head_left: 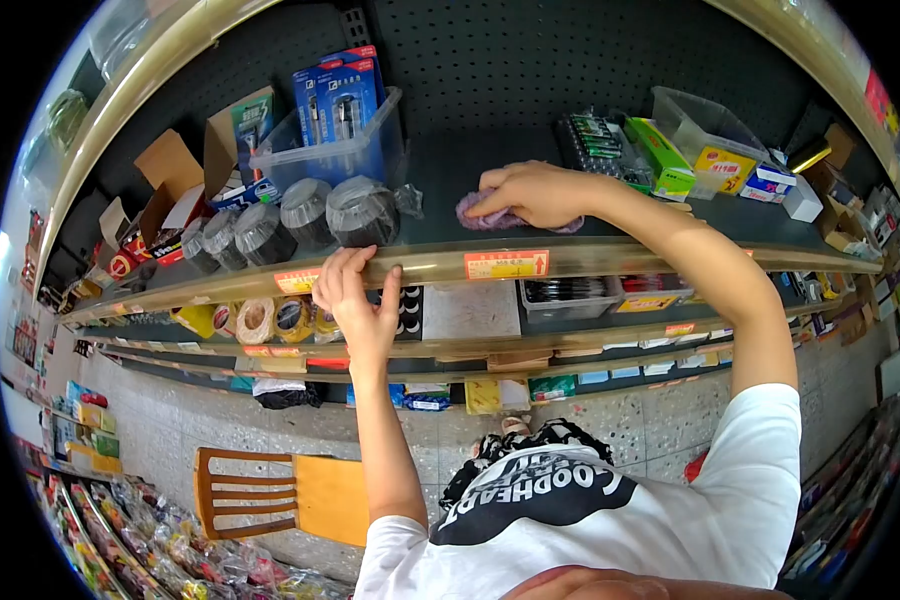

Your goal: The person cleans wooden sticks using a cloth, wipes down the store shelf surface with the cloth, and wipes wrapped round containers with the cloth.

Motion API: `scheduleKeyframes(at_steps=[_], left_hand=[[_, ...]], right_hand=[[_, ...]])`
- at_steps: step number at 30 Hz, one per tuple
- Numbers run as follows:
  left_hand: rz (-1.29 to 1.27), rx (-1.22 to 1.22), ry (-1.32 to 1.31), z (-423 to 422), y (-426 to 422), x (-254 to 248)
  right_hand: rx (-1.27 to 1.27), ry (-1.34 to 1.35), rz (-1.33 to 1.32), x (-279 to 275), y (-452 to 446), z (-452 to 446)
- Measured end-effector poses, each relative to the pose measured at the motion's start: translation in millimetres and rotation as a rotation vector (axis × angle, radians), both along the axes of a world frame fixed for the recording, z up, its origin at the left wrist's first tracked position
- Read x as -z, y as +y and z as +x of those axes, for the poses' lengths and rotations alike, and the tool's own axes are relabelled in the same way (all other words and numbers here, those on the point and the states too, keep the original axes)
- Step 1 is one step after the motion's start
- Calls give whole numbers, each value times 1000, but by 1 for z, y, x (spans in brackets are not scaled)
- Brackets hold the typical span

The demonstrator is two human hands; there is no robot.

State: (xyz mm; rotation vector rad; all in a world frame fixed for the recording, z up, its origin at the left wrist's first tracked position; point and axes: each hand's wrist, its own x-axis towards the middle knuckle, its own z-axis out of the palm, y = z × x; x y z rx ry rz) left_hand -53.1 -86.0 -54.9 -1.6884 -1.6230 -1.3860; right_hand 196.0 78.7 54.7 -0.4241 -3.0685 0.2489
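A purple cloth (pixel 478 212) lies bunched on the dark top shelf (pixel 460 165), pressed down by my right hand (pixel 542 195), whose fingers are curled over it. My left hand (pixel 355 295) rests on the front edge of that shelf, fingers apart, beside an orange price label (pixel 297 281) and holding nothing. Just behind my left hand stand black rolls in clear wrap (pixel 362 210). A second orange label (pixel 507 264) is on the shelf edge below the cloth.
Behind the rolls is a clear bin (pixel 335 155) with blue packages. Battery packs (pixel 595 140), a green box (pixel 662 160) and another clear bin (pixel 710 130) stand right. Lower shelves hold tape rolls (pixel 255 320). A wooden chair (pixel 320 497) stands on the floor.
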Motion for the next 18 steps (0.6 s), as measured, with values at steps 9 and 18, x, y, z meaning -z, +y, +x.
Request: scheduleKeyframes(at_steps=[9, 18], left_hand=[[5, 2, 6, -2, 0, -2], [2, 3, 7, -1, -1, -4]], right_hand=[[-165, 60, -228, -20, 43, -24], [531, 57, 66, 17, 115, -119]])
